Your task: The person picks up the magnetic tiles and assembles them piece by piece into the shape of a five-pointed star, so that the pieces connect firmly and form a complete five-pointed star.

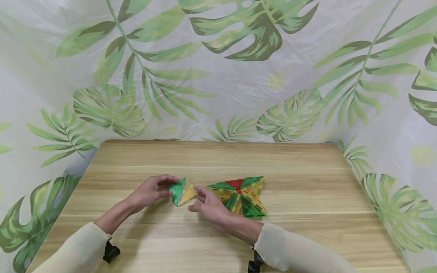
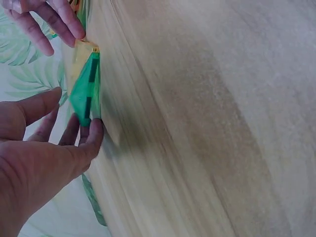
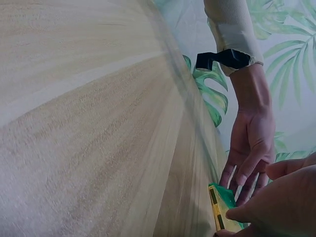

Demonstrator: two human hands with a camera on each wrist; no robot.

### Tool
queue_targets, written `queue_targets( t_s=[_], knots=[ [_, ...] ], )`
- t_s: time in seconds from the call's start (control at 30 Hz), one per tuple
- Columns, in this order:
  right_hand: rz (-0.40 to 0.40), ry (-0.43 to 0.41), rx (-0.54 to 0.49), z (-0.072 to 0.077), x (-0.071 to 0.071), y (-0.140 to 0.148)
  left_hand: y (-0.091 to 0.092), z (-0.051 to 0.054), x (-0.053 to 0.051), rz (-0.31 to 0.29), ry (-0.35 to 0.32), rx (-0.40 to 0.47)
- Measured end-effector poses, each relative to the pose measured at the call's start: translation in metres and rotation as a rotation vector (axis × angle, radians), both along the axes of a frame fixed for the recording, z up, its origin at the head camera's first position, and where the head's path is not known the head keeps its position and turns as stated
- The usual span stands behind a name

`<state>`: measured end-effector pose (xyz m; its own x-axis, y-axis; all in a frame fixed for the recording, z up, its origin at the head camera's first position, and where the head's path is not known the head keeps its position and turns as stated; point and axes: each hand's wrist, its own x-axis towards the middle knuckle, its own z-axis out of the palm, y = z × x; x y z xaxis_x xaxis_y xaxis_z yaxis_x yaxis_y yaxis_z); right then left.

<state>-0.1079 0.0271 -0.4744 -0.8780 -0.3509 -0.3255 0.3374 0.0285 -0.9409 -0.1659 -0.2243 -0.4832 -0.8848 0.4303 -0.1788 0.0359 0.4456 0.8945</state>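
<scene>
A small peaked piece of magnetic tiles (image 1: 186,191), green on its left and yellow on its right, stands on the wooden table between both hands. My left hand (image 1: 150,194) holds its green side; in the left wrist view, fingertips and thumb meet around the corner of the green tile (image 2: 85,96). On the other side, my right hand (image 1: 212,206) touches the yellow tile (image 3: 217,210) with its fingertips, fingers fairly straight. The thumb looks apart from the piece in the head view. Just behind the right hand lies a flat pattern of triangular magnetic tiles (image 1: 252,206) in green, yellow and red, partly hidden by that hand.
The wooden table (image 1: 290,246) has rounded back corners. A leaf-printed curtain (image 1: 232,87) hangs behind it and along both sides. Black camera mounts (image 1: 110,252) are strapped at both wrists, below the cream sleeves (image 1: 80,244).
</scene>
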Motion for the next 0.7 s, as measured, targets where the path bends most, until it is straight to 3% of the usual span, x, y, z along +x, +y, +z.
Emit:
queue_targets(
  t_s=[0.2, 0.37, 0.7],
  knots=[
    [0.005, 0.006, 0.021, -0.001, 0.002, -0.001, 0.001, -0.005, 0.0, 0.016, 0.008, 0.066],
    [-0.001, 0.015, -0.009, -0.001, 0.003, -0.003, -0.003, -0.008, 0.0, -0.005, 0.005, 0.095],
    [-0.036, 0.016, -0.003, 0.0, 0.005, -0.004, -0.013, -0.006, -0.002, -0.021, -0.084, 0.149]
  ],
)
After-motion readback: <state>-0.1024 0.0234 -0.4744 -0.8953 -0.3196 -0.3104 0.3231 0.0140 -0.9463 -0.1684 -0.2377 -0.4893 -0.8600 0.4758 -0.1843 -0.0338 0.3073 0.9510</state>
